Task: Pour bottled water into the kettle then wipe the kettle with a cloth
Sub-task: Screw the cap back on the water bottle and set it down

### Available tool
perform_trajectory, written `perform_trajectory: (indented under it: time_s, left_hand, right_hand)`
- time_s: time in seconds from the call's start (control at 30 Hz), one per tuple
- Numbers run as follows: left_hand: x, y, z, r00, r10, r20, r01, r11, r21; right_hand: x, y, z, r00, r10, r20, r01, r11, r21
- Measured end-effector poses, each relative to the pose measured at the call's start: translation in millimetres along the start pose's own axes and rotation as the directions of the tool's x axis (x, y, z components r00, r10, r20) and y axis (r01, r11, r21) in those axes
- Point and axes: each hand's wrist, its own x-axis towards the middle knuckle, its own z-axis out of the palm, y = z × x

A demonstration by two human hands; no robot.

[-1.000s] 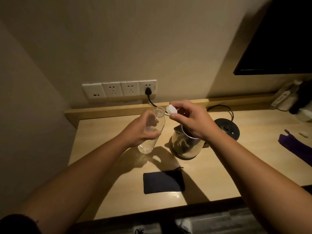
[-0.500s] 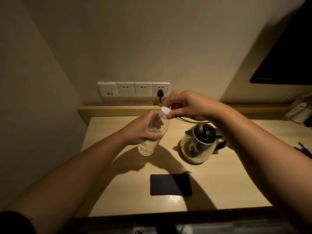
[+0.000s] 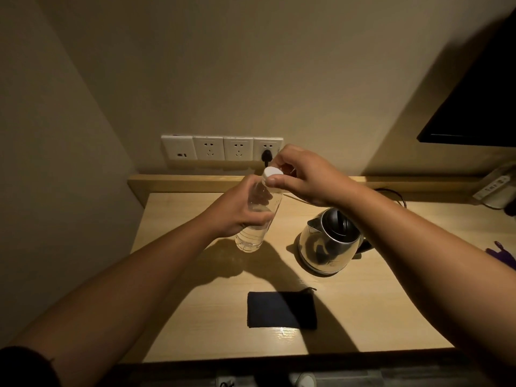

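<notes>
My left hand [image 3: 240, 210] grips a clear plastic water bottle [image 3: 255, 233] around its middle, holding it tilted above the wooden desk [image 3: 377, 308]. My right hand [image 3: 304, 177] pinches the white cap [image 3: 272, 174], which sits on the bottle's neck. A steel kettle [image 3: 328, 247] with a black lid stands on the desk to the right of the bottle, its lid down. A dark folded cloth [image 3: 282, 310] lies flat near the desk's front edge, below both hands.
A row of white wall sockets [image 3: 220, 148] sits behind the desk, with a black plug [image 3: 266, 156] in the right one. A dark screen [image 3: 480, 107] hangs at the upper right. A white power strip [image 3: 492, 187] and a purple item [image 3: 502, 255] lie at the right edge.
One second ago the cap was off the bottle in my right hand; now it sits on the bottle's neck under my fingers. The view has shifted right and down, so the kettle shows in full.
</notes>
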Motion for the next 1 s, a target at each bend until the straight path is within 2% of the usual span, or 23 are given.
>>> perform_trajectory:
  time_s: [0.07,0.1,0.2,0.27,0.33,0.5,0.7,1.0]
  left_hand:
    - [2,-1,0,1.000,-0.002,-0.024,0.001,1.000,-0.021]
    - [3,-2,-1,1.000,-0.002,-0.025,0.001,1.000,-0.023]
    - [5,-4,-5,1.000,-0.006,-0.001,0.006,0.999,-0.040]
    - [7,-7,-5,1.000,-0.014,0.008,0.015,0.998,-0.053]
    - [10,-12,-4,1.000,-0.023,-0.013,0.022,0.997,-0.070]
    - [23,-23,0,0.985,-0.012,-0.173,0.007,0.999,-0.034]
    - [38,-46,-9,0.990,-0.027,-0.137,0.021,0.999,-0.044]
    - [74,-87,-4,0.944,-0.131,-0.303,0.139,0.990,0.005]
  right_hand:
    - [2,0,8,0.998,-0.018,-0.063,0.017,1.000,-0.022]
    - [3,2,8,0.998,-0.035,-0.052,0.036,0.999,0.011]
    - [4,8,-4,0.996,-0.035,0.087,0.018,0.980,0.197]
    - [7,12,-7,0.991,-0.033,0.127,0.002,0.973,0.231]
    - [12,12,2,0.996,-0.012,0.089,-0.004,0.983,0.185]
    - [24,13,32,0.991,0.022,-0.132,-0.011,0.996,0.087]
    - [43,34,29,0.999,-0.007,0.049,-0.007,0.960,0.279]
    - [78,57,80,0.982,0.090,-0.166,-0.059,0.981,0.185]
